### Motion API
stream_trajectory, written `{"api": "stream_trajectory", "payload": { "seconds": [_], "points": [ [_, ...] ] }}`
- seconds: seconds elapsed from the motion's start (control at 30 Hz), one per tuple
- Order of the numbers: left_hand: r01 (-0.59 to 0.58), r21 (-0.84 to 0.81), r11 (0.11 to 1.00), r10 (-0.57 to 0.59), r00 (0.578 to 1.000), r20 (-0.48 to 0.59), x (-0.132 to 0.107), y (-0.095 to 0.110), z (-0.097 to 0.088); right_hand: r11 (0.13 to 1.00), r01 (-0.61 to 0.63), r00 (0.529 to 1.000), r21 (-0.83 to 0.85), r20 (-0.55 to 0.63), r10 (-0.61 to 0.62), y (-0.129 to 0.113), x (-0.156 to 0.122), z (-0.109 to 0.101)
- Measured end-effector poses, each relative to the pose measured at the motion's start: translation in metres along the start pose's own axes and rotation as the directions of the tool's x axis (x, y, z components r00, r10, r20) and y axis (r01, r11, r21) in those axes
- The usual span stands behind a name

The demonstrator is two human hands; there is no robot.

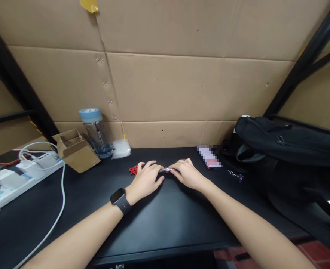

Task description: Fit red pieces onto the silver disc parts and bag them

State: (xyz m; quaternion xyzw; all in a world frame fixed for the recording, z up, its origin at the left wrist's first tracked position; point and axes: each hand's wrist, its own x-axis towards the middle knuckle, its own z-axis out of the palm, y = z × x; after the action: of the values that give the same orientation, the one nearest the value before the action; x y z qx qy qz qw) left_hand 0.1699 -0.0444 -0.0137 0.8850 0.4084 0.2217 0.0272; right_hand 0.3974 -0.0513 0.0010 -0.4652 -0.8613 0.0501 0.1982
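Pinching thin, shiny, silvery, pink-flecked object [166,170]: half-curled right hand [189,175]; left hand [145,179] loosely curled against it, grip unclear.

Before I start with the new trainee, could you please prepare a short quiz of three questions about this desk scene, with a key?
1. Which thing is between the left hand and the right hand?
A) black bag
B) small shiny item
C) white cable

2. True or false: a dark watch is worn on the left wrist.

3. What colour is the lid of the clear bottle beside the cardboard box?

Key: 1. B; 2. True; 3. Light blue.
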Motion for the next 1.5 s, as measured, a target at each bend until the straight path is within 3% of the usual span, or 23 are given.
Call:
{"api": "stream_trajectory", "payload": {
  "seconds": [0.1, 0.23, 0.33, 0.43, 0.53, 0.67, 0.8, 0.87, 0.97, 1.27, 1.37, 1.5],
  "points": [
    [0.063, -0.076, 0.995, -0.064, 0.998, -0.01, 0.004, 0.003, -0.003, 0.991, -0.068, 0.996, 0.118, -0.05, 0.074, 0.002, 0.003, -0.002],
    [0.15, -0.211, 0.966, -0.141, 0.988, 0.057, 0.015, -0.002, -0.017, 0.921, -0.143, 0.979, 0.363, -0.086, 0.186, 0.001, 0.005, -0.006],
    [0.256, -0.161, 0.953, -0.25, 0.966, 0.057, 0.03, -0.027, -0.03, 0.901, -0.196, 0.951, 0.388, -0.147, 0.27, 0.001, 0.005, -0.01],
    [0.414, 0.06, 0.908, -0.416, 0.909, 0.013, 0.045, -0.063, -0.037, 0.914, -0.203, 0.931, 0.352, -0.219, 0.291, 0.003, 0.004, -0.013],
    [0.446, 0.159, 0.881, -0.447, 0.894, -0.036, 0.053, -0.092, -0.037, 0.917, -0.205, 0.925, 0.343, -0.238, 0.296, 0.007, 0.003, -0.013],
    [0.436, 0.271, 0.858, -0.423, 0.9, -0.109, 0.051, -0.105, -0.034, 0.925, -0.203, 0.93, 0.323, -0.231, 0.285, 0.01, 0.003, -0.011],
    [0.289, 0.396, 0.872, -0.241, 0.956, -0.168, 0.044, -0.106, -0.03, 0.943, -0.196, 0.932, 0.27, -0.247, 0.265, 0.013, 0.004, -0.011],
    [0.15, 0.406, 0.901, -0.122, 0.988, -0.096, 0.043, -0.108, -0.027, 0.956, -0.189, 0.934, 0.226, -0.26, 0.246, 0.016, 0.004, -0.012],
    [0.015, 0.35, 0.937, -0.027, 0.999, 0.031, 0.045, -0.112, -0.023, 0.969, -0.184, 0.935, 0.166, -0.274, 0.225, 0.021, 0.004, -0.014],
    [0.072, 0.323, 0.944, -0.092, 0.995, 0.049, 0.052, -0.125, -0.029, 0.97, -0.243, 0.947, 0.014, -0.213, 0.241, 0.04, 0.001, -0.02],
    [0.102, 0.295, 0.95, -0.12, 0.992, 0.043, 0.049, -0.12, -0.039, 0.98, -0.197, 0.97, -0.019, -0.148, 0.192, 0.052, -0.002, -0.019],
    [0.109, 0.208, 0.972, -0.142, 0.979, 0.149, 0.039, -0.107, -0.05, 0.986, -0.163, 0.984, 0.025, -0.074, 0.164, 0.064, -0.003, -0.013]
  ]
}}
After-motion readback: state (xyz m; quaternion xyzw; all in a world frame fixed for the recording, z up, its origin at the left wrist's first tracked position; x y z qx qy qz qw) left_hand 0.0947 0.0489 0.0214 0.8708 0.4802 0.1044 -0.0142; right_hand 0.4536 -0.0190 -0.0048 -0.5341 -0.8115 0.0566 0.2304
